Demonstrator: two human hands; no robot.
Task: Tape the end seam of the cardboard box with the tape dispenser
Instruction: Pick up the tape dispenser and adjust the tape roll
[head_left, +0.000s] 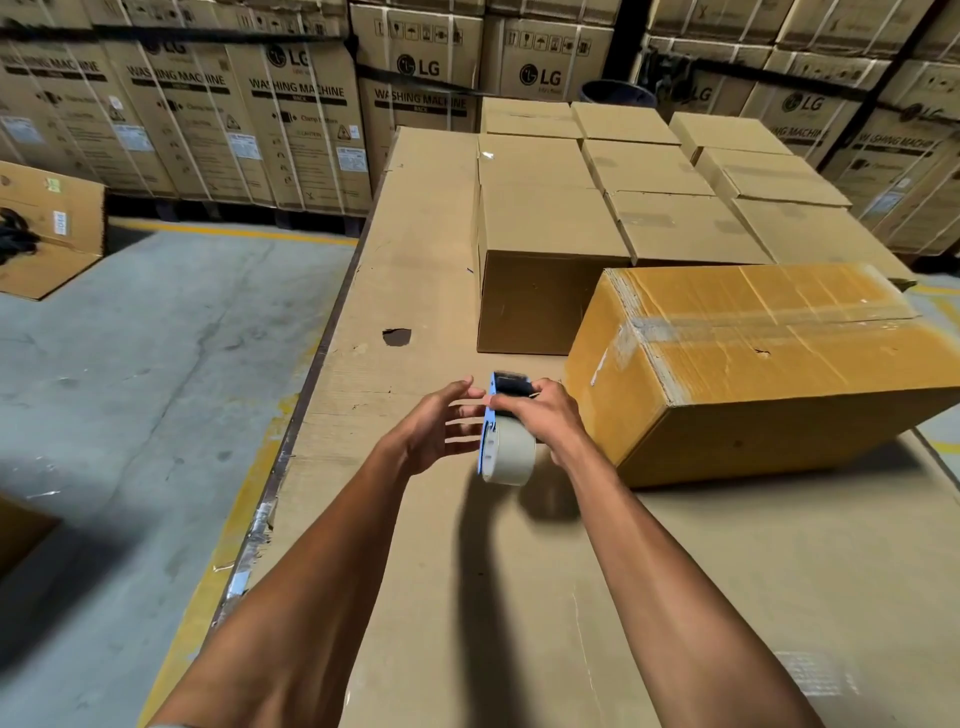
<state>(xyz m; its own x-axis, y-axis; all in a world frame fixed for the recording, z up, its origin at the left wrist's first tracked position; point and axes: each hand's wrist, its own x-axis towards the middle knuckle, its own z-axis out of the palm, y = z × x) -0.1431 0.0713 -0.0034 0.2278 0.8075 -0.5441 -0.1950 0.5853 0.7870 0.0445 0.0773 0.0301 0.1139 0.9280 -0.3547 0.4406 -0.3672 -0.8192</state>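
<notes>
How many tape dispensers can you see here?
1. The tape dispenser is held above the table in the right hand, just left of the tilted cardboard box. Others could be hidden behind the stacked boxes.

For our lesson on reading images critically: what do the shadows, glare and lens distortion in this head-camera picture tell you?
Head view: the tape dispenser and forearms cast dark shadows on the cardboard-covered table, falling toward the camera, so light comes from above and ahead; glare streaks the taped top of the cardboard box; wide-angle distortion bows the stacked washing-machine cartons near the edges; their print looks slightly soft.
</notes>
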